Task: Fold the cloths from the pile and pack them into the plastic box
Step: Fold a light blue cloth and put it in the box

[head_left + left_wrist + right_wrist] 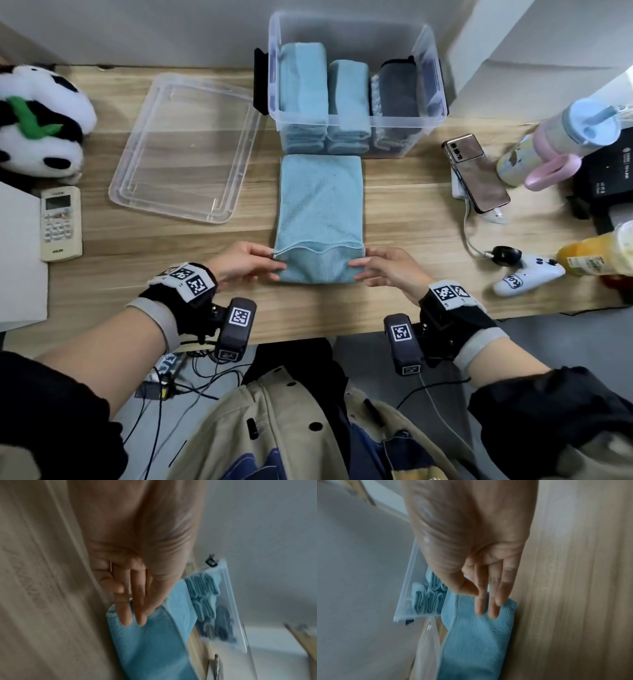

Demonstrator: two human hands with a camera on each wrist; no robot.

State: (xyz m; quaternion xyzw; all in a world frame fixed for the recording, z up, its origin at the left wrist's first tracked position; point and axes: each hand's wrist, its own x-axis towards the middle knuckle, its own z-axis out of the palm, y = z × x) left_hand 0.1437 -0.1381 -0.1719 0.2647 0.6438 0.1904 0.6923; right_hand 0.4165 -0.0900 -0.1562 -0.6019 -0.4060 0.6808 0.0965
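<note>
A light blue cloth [320, 219], folded into a long strip, lies on the wooden table just in front of the clear plastic box [356, 120]. The near end shows a hemmed upper layer. My left hand [270, 262] pinches the near left corner; in the left wrist view its fingers [126, 615] lie straight along the cloth [154, 642]. My right hand [354, 270] touches the near right corner with straight fingers [493, 609] on the cloth [479, 642], the thumb beside them. Inside the box stand folded light blue cloths [303, 82] and a dark grey one [399, 89].
The clear lid [185, 147] lies left of the box. A plush panda [37, 120] and a remote [61, 222] sit far left. On the right are a phone [479, 171], a drink bottle [561, 137], a white controller [527, 275] and an orange bottle [596, 257].
</note>
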